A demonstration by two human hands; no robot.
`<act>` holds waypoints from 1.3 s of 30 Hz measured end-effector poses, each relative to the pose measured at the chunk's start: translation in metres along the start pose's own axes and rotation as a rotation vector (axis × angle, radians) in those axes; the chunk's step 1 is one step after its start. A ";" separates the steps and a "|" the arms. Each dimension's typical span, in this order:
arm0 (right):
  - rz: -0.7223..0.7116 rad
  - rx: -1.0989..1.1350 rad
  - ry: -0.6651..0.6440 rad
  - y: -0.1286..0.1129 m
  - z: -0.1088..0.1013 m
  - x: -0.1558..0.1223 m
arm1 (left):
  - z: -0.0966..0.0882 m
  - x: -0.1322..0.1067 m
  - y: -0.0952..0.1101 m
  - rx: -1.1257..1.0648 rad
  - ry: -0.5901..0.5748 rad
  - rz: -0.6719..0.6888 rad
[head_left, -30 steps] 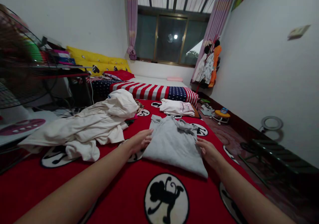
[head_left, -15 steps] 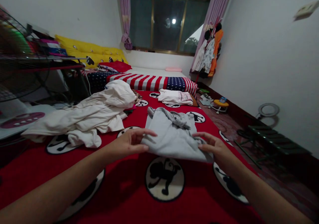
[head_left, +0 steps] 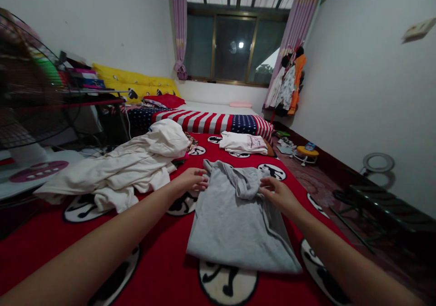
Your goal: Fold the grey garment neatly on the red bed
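Pale walls meet around a window [head_left: 235, 49] with purple curtains [head_left: 179, 29] on both sides, and below it stands a bed [head_left: 200, 105] whose near edge carries a flag-patterned cloth [head_left: 204, 123] in stars and stripes. On it, toward the left, are a long yellow cushion [head_left: 139, 86] and a red pillow [head_left: 167, 100]. Nearer, a red blanket [head_left: 163, 260] with black monkeys in white circles spreads under everything in reach. At its middle, directly between the two hands, lies a gray garment [head_left: 235, 229], laid fairly flat with its lower edge toward the person and its bunched neckline at the far end. Set apart from each other, the hands flank that far end. The left hand [head_left: 191, 181], fingers loosely curled, is right at the garment's upper left edge; whether it grips cloth cannot be told. The right hand [head_left: 276, 194] has its fingertips beside the bunched neckline, bent, and a firm pinch cannot be made out either. Left of the gray garment sprawls a rumpled heap of off-white clothing [head_left: 136, 160]; beyond it lies a folded white shirt [head_left: 241, 142] with a pink print. Clothes hang [head_left: 288, 86] by the right curtain, a yellow-topped stool [head_left: 307, 151] stands on the floor, and a blurred fan [head_left: 25, 88] fills the left edge.
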State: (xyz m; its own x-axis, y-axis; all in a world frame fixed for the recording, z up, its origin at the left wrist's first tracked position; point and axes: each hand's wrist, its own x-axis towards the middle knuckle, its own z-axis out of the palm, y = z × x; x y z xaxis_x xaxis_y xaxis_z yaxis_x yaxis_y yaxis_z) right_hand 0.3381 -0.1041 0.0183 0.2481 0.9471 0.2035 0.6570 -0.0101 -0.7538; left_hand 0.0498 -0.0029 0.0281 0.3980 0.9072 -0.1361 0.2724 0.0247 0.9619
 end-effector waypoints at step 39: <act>-0.157 0.147 -0.190 -0.006 0.023 0.042 | -0.012 0.044 0.003 0.339 -0.407 0.328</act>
State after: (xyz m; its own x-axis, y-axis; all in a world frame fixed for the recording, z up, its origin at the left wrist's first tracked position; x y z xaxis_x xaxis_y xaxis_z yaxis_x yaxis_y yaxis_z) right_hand 0.3284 -0.0567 0.0170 0.0045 0.9766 0.2150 0.5630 0.1752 -0.8077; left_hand 0.0579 0.0420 0.0282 0.7918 0.6106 0.0098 0.3161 -0.4235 0.8489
